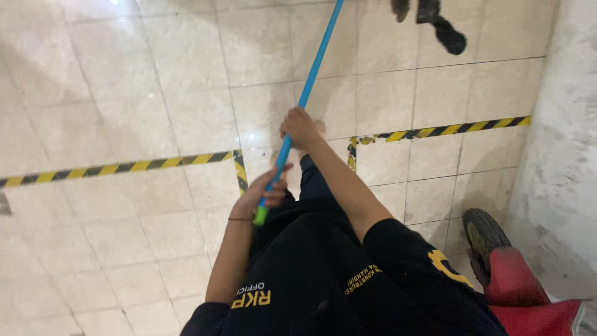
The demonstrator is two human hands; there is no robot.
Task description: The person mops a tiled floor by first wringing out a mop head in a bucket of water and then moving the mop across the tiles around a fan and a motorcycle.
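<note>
A long blue pole (311, 81) with a green end cap runs from the top of the view down toward my body. My left hand (266, 190) is wrapped around the pole just above the green cap. Higher up the shaft, my right hand (300, 127) grips it with the arm stretched out. The pole's far end is cut off by the top edge of the view. I wear a black short-sleeved shirt and dark trousers.
The floor is glossy beige tile (155, 81) marked with yellow-and-black striped tape (124, 167). A rough white wall (559, 143) stands at the right. A black wheel (484, 239) on a red machine (535, 305) sits at lower right. Dark objects (435, 22) lie at the top.
</note>
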